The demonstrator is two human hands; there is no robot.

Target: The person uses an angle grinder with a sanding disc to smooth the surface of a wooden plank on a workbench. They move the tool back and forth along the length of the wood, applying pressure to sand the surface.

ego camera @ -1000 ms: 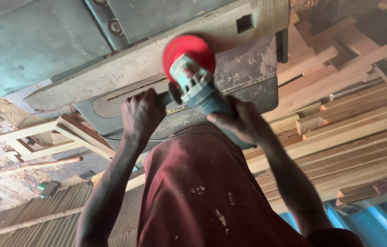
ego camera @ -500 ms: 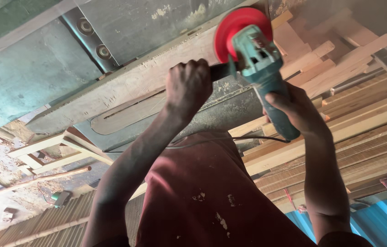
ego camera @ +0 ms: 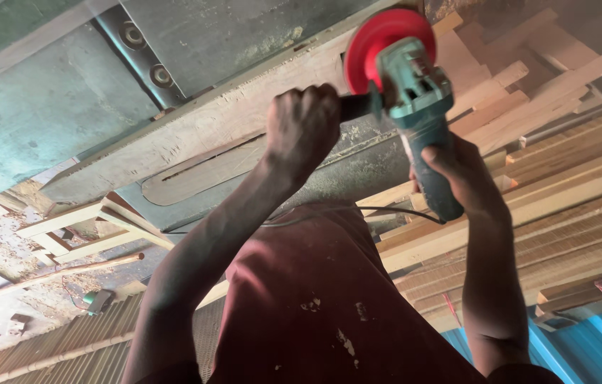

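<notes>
I hold a teal angle grinder [ego camera: 418,107] with a red round disc [ego camera: 379,39] at its head. My left hand [ego camera: 302,131] grips the black side handle. The grinder's rear body is wrapped by my right hand [ego camera: 461,178]. The disc rests against the end of a long pale wooden plank [ego camera: 194,139] that lies slanted across a grey-green machine table [ego camera: 45,99]. A black power cord [ego camera: 393,211] trails from the tool's rear across my dark red shirt [ego camera: 329,306].
A stack of pale timber lengths [ego camera: 557,163] fills the right side. A wooden frame [ego camera: 80,227] and a thin pole [ego camera: 66,270] lie on the sawdust floor at the left. Corrugated sheet [ego camera: 59,341] sits bottom left, and blue sheeting [ego camera: 600,341] bottom right.
The grinder swept from the plank's middle to its right end over the last second, both hands moving with it. Since half a second ago it shifted only slightly.
</notes>
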